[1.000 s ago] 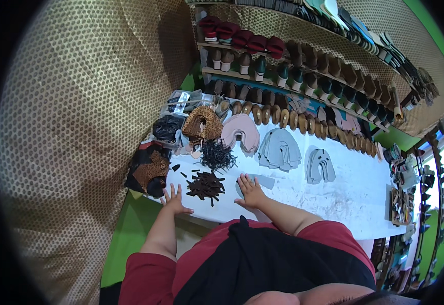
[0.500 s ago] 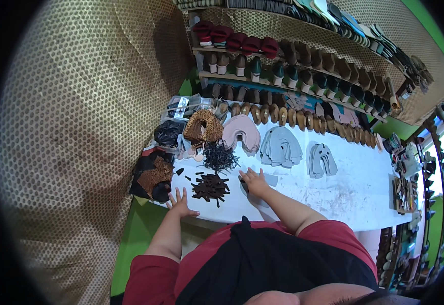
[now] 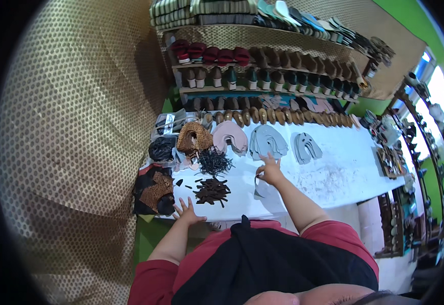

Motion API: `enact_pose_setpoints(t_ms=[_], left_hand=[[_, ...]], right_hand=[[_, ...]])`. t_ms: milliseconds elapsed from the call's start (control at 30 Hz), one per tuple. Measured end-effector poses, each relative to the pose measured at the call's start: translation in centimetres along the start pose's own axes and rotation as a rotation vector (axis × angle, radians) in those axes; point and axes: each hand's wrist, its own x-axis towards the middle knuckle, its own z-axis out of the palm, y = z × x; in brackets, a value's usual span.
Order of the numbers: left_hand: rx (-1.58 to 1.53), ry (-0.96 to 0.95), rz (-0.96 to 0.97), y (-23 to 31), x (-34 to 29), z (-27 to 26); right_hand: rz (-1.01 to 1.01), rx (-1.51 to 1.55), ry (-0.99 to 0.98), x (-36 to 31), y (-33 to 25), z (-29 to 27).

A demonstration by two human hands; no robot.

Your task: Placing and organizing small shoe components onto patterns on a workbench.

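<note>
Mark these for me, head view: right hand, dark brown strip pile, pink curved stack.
Right hand point(image 3: 270, 172): head view, back of the hand.
Dark brown strip pile point(image 3: 212, 191): head view, middle of the heap.
Pink curved stack point(image 3: 230, 130): head view, crown of the arch.

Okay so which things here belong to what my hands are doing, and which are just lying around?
Likely in use:
grey piece, at the right hand
larger grey stack, just beyond it

Apparently just lying about:
dark brown strips, near the spread left hand
thin black strips
pink stack
leopard-print pieces
smaller grey stack
</note>
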Motion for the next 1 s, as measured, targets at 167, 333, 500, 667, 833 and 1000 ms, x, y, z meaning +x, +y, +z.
enact_pose_setpoints(t_ms=[167, 333, 500, 667, 833, 1000], left_hand=[[-0.030, 0.063, 0.060, -0.2, -0.4, 0.3], [-0.268, 0.527, 0.046, 1.0, 0.0, 2.2], [-0.154, 0.605, 0.665, 7.9, -1.0, 0.9], [-0.017, 0.513, 1.010, 15.5, 1.1, 1.9], [-0.022, 0.351, 0.718, 24.0, 4.5, 4.6], [-0.045, 0.005, 0.148, 31.5, 4.2, 3.8]], right_hand=[[0.201, 0.127, 0.150, -3.8, 1.2, -5.7], [0.282, 0.113, 0.229, -7.7, 4.2, -10.1], [0.411, 0.078, 0.161, -10.5, 9.1, -13.3], [0.502, 0.034, 0.032, -11.1, 15.0, -15.4], [0.443, 0.031, -0.142, -9.8, 21.5, -16.6], [0.338, 0.009, -0.278, -6.0, 27.2, -18.6]])
